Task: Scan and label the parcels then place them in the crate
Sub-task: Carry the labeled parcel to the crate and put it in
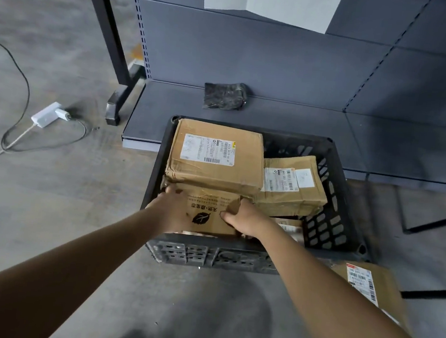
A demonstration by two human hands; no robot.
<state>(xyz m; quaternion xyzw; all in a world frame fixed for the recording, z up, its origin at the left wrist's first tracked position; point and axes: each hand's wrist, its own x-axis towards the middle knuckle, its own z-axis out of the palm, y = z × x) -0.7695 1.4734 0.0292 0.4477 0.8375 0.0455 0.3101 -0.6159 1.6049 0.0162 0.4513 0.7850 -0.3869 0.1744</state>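
A black plastic crate (330,225) stands on the floor in front of a low shelf. Inside it, at the near left, sits a brown cardboard parcel with a printed leaf logo (207,208). My left hand (166,207) grips its left side and my right hand (241,217) grips its right side. Behind it lies a large labelled parcel (214,157), and to the right a smaller labelled parcel (291,186). Another parcel (289,227) is partly hidden under my right wrist.
A labelled parcel (368,289) lies on the floor right of the crate. A dark bag (225,95) rests on the grey shelf (289,120). A white power adapter (48,115) with cables lies on the floor at left. Black metal legs (434,222) stand at right.
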